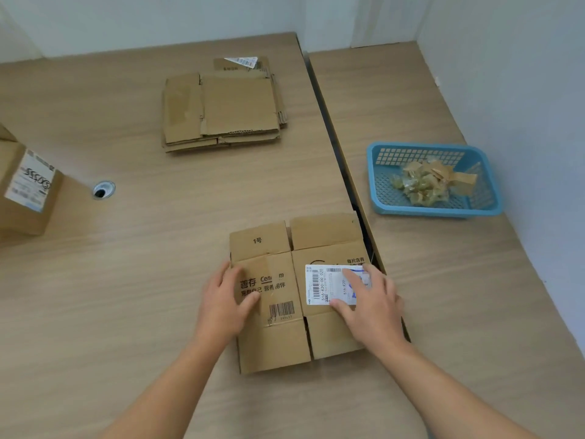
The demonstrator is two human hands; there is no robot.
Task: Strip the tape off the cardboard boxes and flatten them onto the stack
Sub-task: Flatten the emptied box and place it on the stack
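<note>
Pressure is applied from both sides to the flattened box [285,337], which lies on the table [126,280] directly in front of me, with its right edge over the gap [329,128] between this table and the next one. My left hand [226,301] lies along the left edge of the box with the thumb on the printed panel and the fingers loosely extended. It holds nothing that I can see. My right hand [372,301] rests flat, fingers spread, on the white label [319,285], and closes on nothing.

The stack [221,109] of flattened boxes sits well apart, toward the far side of the table. Stripped tape [424,185] lies in the blue basket [433,210] on the right. One unflattened box [25,191] stands at the left edge of the view.

Hazards from this position, as I judge them:

- Flaps can spring back up if pressure is released before the creases are set.
- The box can slide into the gap or catch on its edge if I push to the right.
- With flat palms only, the box can slip or fan open during transfer, so a firm hold on both edges is needed first.
- A careless drop can shift the stack, whose layers already sit unevenly.
- Any tape left on the underside cannot be checked from here.
</note>
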